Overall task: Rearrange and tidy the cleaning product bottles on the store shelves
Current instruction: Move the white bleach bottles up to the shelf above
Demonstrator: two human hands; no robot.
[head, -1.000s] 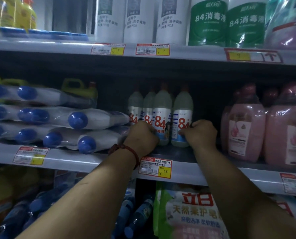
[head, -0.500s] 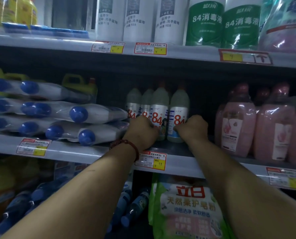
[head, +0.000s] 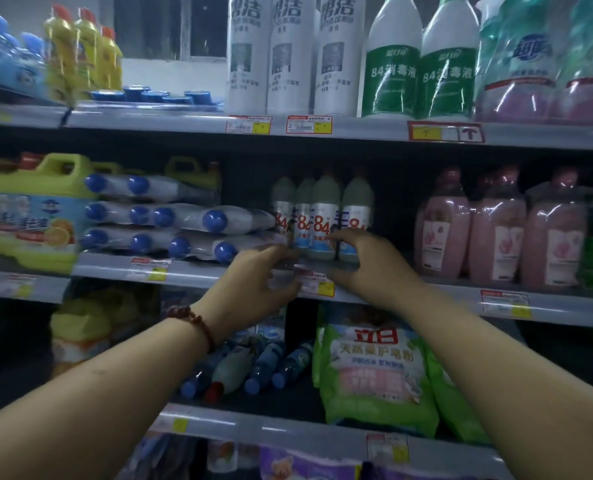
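Left grip (head: 264, 277), right grip (head: 369, 268) now loose

Small white plastic bottles with red 84 labels (head: 322, 220) look smooth and faintly glossy. Pale pink bottles (head: 496, 230) carry shiny clear plastic wrap. The grey shelf edge (head: 191, 271) seems to be matt painted metal, though it is blurred. Red-bordered price tags (head: 309, 124) look like paper.

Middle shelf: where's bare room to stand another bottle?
Bare strip between the 84 bottles and the pink bottles, just beyond the right hand. Left of the 84 bottles is crowded: stacked blue-capped bottles reach up to them.
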